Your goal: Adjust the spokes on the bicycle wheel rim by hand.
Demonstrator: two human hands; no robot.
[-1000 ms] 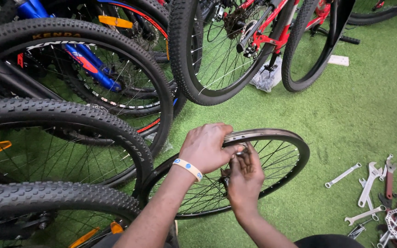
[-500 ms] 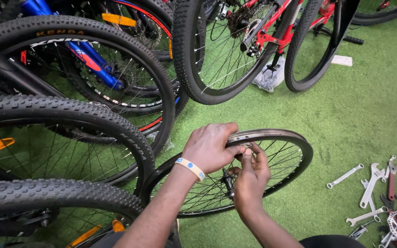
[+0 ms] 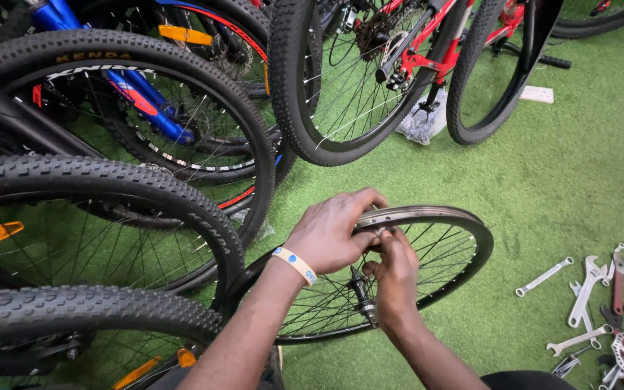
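Bare wheel rim [image 3: 464,238], tyreless and spoked, lies flat on green artificial turf [image 3: 565,180], its hub [image 3: 361,292] just below both hands. Left hand [image 3: 330,231], a pale wristband [image 3: 294,263] on its wrist, curls over the rim's top edge and grips it. Right hand [image 3: 395,271] is closed on the spokes [image 3: 326,307] near the hub, fingers touching the left hand's. Knobby bicycle tyres [image 3: 110,180] crowd the left; wrenches [image 3: 579,296] lie scattered well apart on the right.
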